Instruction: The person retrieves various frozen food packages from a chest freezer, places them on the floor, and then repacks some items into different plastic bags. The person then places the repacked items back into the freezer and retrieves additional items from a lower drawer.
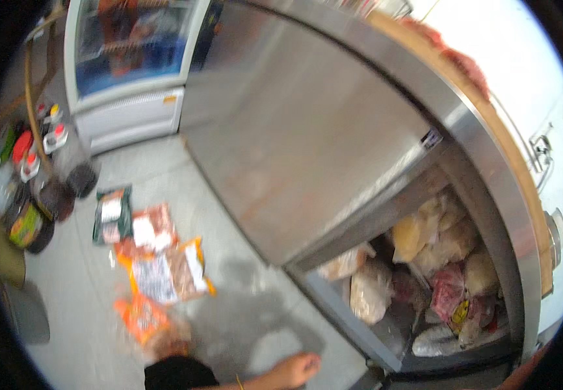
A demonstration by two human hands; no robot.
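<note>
My left hand (303, 369) is at the bottom centre, above the grey floor, its fingers curled and nothing seen in it. A thin yellow band circles its wrist. Left of the hand is a black cloth-like shape. Beyond that lie a blurred orange packet (145, 319), an orange-edged clear food bag (164, 274), a pack of reddish food (154, 228) and a dark green packet (112, 214). My right hand is out of view; a skin-toned strip shows at the lower right edge. Before me, an open chest-level compartment (330, 292) holds bagged food (370, 292), some frosted.
A stainless steel cabinet panel (310, 126) stands beside the open compartment. A white glass-door cooler (130, 117) is at the upper left. Large plastic jugs (72, 156) stand on the floor at far left, near a grey bin (28, 312). A wood-edged counter (520, 170) runs along the right.
</note>
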